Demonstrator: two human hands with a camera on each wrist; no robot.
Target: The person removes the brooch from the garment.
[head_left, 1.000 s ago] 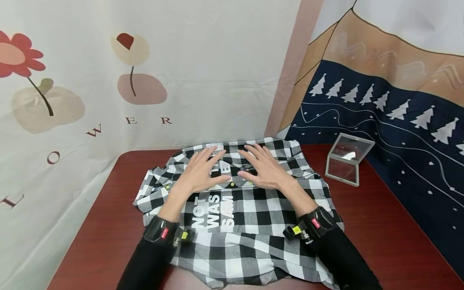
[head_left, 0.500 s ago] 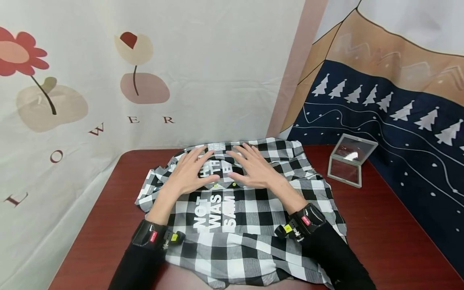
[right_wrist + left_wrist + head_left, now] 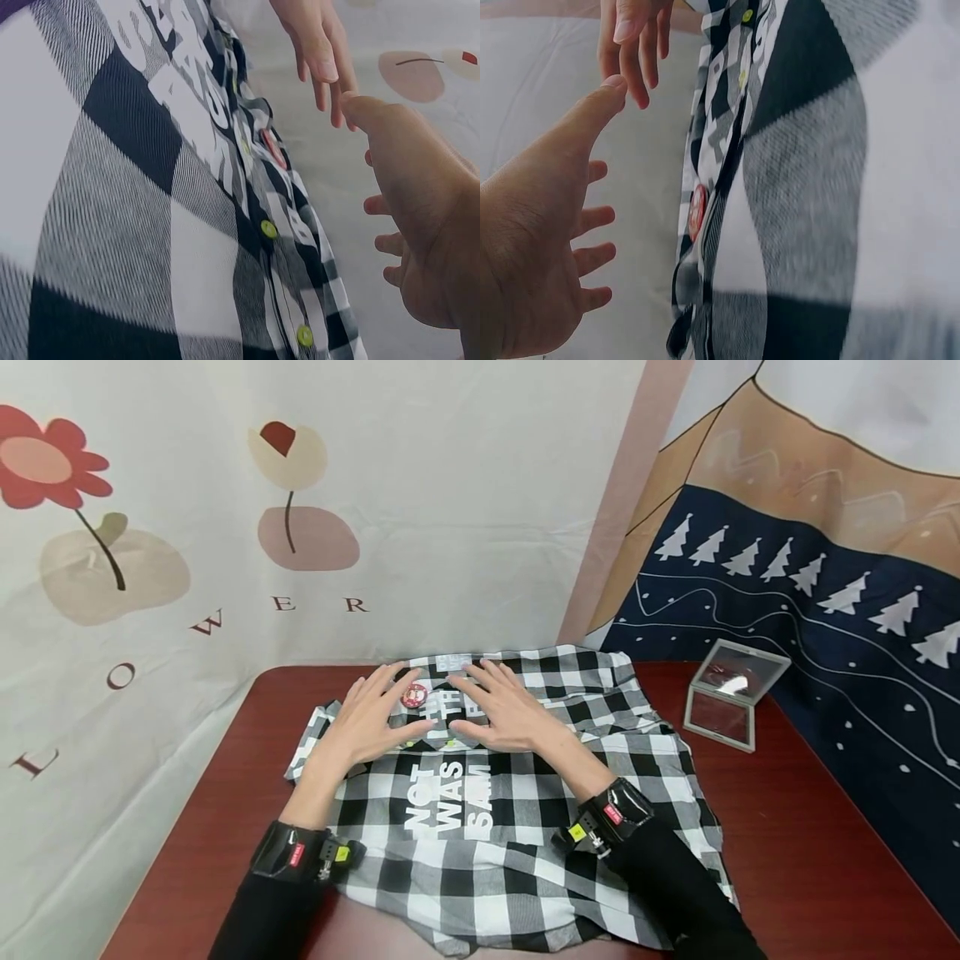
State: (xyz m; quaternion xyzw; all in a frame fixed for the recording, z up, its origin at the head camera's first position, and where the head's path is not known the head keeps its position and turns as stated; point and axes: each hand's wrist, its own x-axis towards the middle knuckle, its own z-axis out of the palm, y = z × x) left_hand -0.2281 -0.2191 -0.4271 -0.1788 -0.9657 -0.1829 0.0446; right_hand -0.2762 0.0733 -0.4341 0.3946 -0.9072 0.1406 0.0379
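Note:
A black-and-white checked shirt (image 3: 525, 810) with white lettering lies spread over the table. Its yellow-green buttons (image 3: 268, 229) run along a placket in the right wrist view. A round red badge (image 3: 414, 696) sits on the fabric between the hands. My left hand (image 3: 363, 718) hovers above the upper left part of the shirt, fingers spread and holding nothing. Beside it my right hand (image 3: 506, 710) is held the same way, palm down, thumb toward the left thumb. Both wrist views show a gap between the hands and the cloth.
An open clear-lidded case (image 3: 720, 718) stands at the back right of the red-brown table (image 3: 810, 843). Behind the table hang a pale curtain with flower prints (image 3: 465, 510) and a dark blue cloth with white trees (image 3: 810, 618).
Both hands have drifted left over the shirt, still spread. The red badge, hidden before, now shows between them. The head view has shifted slightly; the shirt lies as before.

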